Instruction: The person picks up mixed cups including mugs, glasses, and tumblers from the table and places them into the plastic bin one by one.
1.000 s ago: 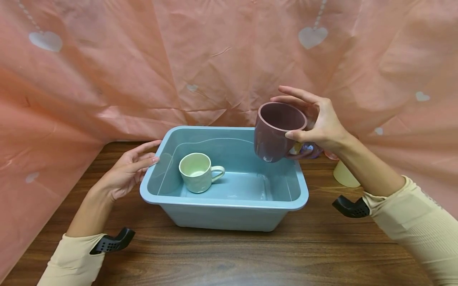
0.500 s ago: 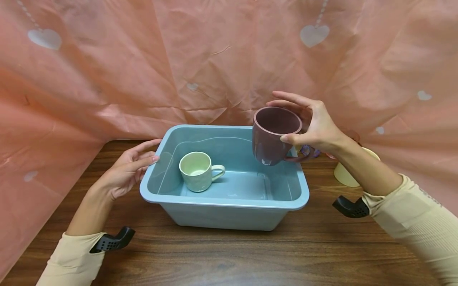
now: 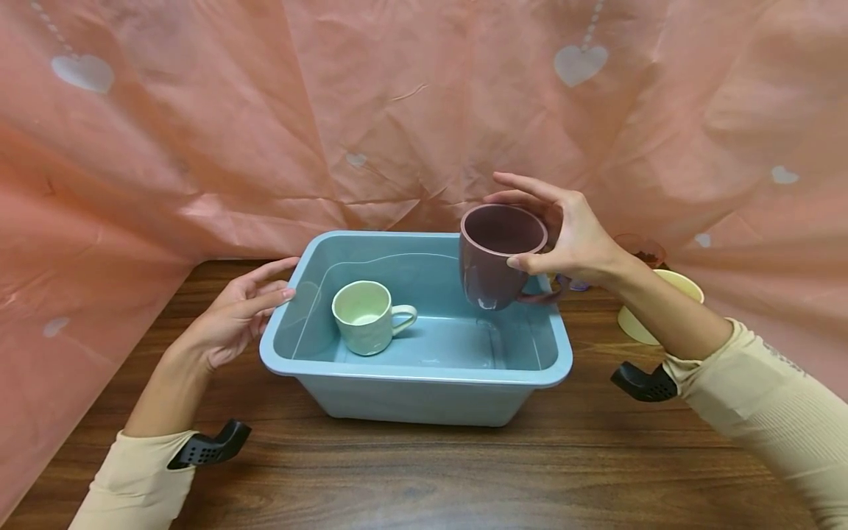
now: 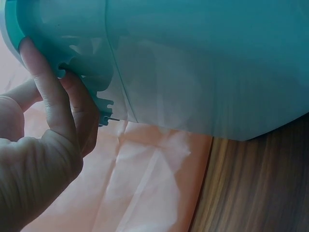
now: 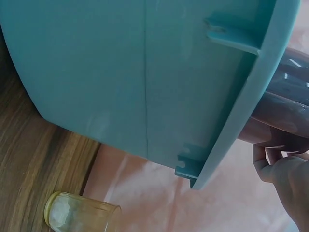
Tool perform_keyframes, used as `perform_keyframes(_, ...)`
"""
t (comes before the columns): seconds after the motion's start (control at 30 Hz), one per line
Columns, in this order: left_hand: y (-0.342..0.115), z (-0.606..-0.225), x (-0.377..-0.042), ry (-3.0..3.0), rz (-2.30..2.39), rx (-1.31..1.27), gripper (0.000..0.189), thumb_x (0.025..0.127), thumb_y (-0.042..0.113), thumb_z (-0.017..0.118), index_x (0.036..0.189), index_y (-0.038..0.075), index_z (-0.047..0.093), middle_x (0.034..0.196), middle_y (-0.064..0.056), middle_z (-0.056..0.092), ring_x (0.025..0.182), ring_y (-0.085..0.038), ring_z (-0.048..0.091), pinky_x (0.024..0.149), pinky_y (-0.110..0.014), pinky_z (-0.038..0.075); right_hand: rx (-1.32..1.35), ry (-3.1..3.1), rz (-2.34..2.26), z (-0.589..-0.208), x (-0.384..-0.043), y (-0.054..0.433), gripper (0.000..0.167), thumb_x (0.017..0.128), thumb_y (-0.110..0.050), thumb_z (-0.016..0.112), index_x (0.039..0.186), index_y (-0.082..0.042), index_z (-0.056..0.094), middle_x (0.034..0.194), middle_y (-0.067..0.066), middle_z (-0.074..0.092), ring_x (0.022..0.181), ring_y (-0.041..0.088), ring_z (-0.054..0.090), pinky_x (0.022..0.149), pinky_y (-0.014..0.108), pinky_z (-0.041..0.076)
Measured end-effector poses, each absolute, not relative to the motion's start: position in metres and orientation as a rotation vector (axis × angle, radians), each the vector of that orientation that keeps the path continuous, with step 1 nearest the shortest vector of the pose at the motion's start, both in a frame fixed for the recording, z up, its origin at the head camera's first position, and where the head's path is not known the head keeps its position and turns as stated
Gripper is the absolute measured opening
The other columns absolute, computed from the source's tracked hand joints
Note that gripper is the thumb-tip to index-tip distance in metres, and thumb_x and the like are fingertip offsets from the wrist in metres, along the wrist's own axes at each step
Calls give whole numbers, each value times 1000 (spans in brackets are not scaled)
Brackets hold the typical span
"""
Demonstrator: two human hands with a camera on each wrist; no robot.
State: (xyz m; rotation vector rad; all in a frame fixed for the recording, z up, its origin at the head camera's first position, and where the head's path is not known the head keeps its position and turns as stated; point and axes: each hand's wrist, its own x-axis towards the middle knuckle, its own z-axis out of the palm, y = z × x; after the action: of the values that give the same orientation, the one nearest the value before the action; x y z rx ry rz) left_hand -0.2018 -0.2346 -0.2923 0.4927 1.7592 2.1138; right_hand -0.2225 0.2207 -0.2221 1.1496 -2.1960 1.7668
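Observation:
A light blue plastic basin [image 3: 411, 374] stands on the wooden table in the head view. My left hand [image 3: 228, 316] holds its left rim, thumb and fingers at the edge; the left wrist view shows fingers [image 4: 53, 94] curled under the lip. With thumb and fingertips near the brim, my right hand [image 3: 583, 235] grips a mauve mug [image 3: 493, 272], held over the basin's back right part. The mug is upright with a slight tilt, its handle towards the right. Inside the basin, at its left, sits a pale green mug [image 3: 362, 333], handle to the right.
Right of the basin stand a cream cup [image 3: 636, 324] and a reddish see-through vessel [image 3: 639, 250], partly behind my right forearm. A yellowish glass [image 5: 82, 212] shows in the right wrist view. Pink cloth [image 3: 424, 132] hangs behind and at the left of the table [image 3: 424, 478].
My right hand has moved left and down with the mauve mug, bringing it further over the basin. My left hand, the basin and the green mug stay where they were.

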Motion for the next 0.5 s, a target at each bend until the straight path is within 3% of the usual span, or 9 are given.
perform_keyframes(0.27,-236,-292,-201,1757,2112,480,54,108,1,52,156,9,30,106,-7,68,89,-14,73,71,-28,64,1157,-2274,1666,-223,-224,216,95,68,18,77,155,-5,46,138,19,63,123,24,64,100,25,54)
perform_keyframes(0.5,-236,-292,-202,1748,2114,488,54,108,0,51,156,8,30,107,-8,68,89,-14,74,71,-29,64,1175,-2323,1574,-222,-224,213,96,68,15,78,155,-5,45,139,28,59,125,22,63,100,24,52)
